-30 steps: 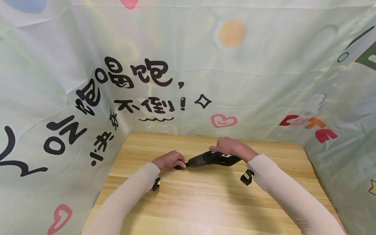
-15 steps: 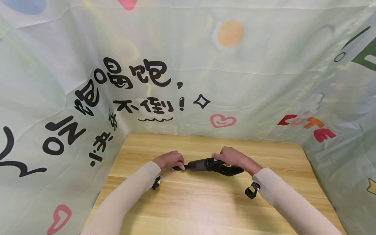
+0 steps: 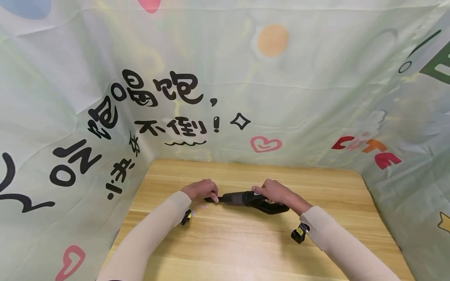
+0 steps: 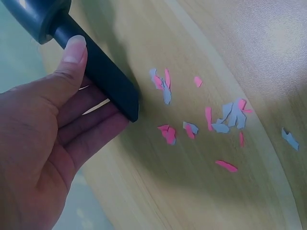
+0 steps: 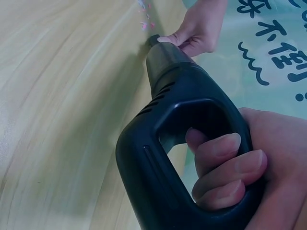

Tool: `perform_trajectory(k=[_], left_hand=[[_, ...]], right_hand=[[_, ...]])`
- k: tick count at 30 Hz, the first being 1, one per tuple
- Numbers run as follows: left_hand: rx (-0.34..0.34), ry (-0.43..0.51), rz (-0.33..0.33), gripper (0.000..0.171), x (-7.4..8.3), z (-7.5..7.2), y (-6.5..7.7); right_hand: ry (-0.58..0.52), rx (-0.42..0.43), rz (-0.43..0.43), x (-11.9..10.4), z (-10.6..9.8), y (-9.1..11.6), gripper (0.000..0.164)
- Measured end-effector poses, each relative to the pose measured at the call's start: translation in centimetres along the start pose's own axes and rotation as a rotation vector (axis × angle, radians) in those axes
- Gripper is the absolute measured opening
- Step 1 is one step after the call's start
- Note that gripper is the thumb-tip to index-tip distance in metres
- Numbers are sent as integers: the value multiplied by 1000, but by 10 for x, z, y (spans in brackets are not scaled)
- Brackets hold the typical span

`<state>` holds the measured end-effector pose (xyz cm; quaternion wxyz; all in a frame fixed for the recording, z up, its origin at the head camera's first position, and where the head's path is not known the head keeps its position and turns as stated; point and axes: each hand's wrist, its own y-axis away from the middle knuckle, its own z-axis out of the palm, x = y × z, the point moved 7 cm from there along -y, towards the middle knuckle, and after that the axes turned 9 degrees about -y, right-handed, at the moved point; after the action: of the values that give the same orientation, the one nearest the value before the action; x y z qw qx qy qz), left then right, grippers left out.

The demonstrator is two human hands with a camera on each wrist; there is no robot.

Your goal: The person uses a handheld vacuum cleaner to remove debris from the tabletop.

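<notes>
A black handheld vacuum cleaner (image 3: 236,198) lies almost level above the table, its narrow end toward the left. My right hand (image 5: 230,167) grips its looped handle, fingers curled through the opening. At the front end, my left hand (image 4: 53,115) pinches the flat crevice nozzle (image 4: 103,76), thumb on top and fingers beneath. Pink and pale blue paper scraps (image 4: 235,115) lie scattered on the wood just beyond the slanted nozzle tip. In the head view the left hand partly hides the nozzle.
The wooden table (image 3: 228,242) is enclosed at the back and sides by a printed fabric curtain (image 3: 309,97) with black lettering and hearts. Small black cameras are strapped to both wrists, the right wrist camera (image 3: 299,233) hanging below the sleeve.
My right hand has come down and nearer, bringing the vacuum's handle end lower so its body lies flatter. The left hand stays at the nozzle, shifting only slightly left in view.
</notes>
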<state>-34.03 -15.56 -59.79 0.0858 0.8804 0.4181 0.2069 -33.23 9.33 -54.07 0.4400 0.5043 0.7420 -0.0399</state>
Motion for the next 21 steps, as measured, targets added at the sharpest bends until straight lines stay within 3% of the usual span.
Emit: perform_trajectory(k=[6,13,21], left_hand=[[-12,26,30,20,6,6,1],[-69,86,-5,20,10,11,5],[-96,77,-24,21,9,10,10]], right_hand=[[5,-24,13,1,-2,3,62],[-33,-50,29,1,0,12,62],[-69,-52,6,1,11,16,65]])
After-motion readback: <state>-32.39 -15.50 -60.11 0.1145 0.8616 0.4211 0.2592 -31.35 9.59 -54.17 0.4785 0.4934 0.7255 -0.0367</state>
